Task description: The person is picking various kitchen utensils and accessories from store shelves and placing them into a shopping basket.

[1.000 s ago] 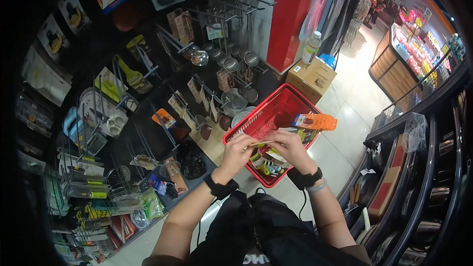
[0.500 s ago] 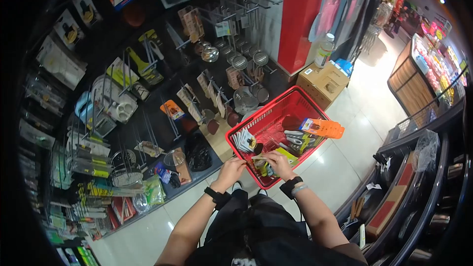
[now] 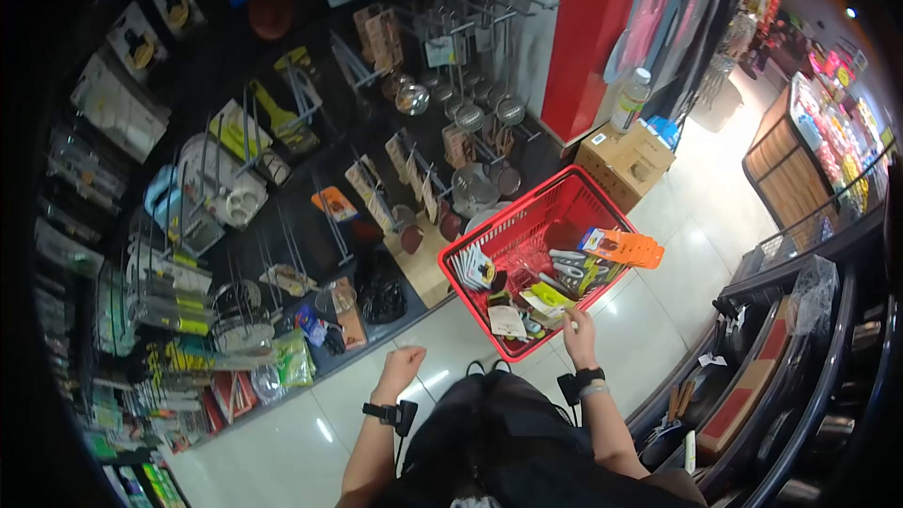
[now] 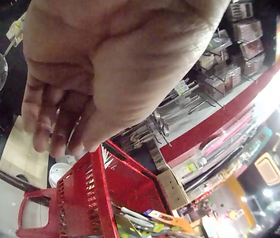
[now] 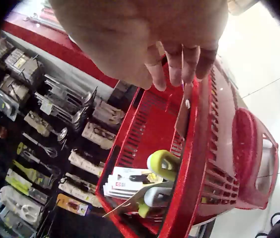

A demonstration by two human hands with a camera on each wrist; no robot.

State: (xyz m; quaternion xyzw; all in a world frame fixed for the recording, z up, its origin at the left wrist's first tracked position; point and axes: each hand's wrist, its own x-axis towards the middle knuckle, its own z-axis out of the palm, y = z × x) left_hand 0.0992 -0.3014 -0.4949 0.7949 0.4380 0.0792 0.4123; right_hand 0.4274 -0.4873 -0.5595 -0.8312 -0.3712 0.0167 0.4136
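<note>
1. My left hand hung clear of the red basket, off its near-left side and over the floor, and it touched nothing.
2. The left fingers hung down, loosely curled, with nothing in them. The grip was slack and empty.
3. My right hand was over the basket's near corner, palm down. Its fingers were straight and slightly apart, with the tips pointing at the rim.
4. In the right wrist view a brown card strip sat just under those fingertips, against the basket's inner wall. I couldn't tell if the fingers touched it, and nothing was clamped.
5. The basket stood on the floor.
6. Inside the basket, a white card pack lay at the near corner and a yellow-green handled tool just beside it. A stack of carded packs leaned on the left wall.
7. An orange pack stuck out over the basket's right rim.
8. Beyond the basket's far corner stood a cardboard box with a bottle on top.
9. Left of the basket was a hook rack hung with ladles and strainers.
</note>
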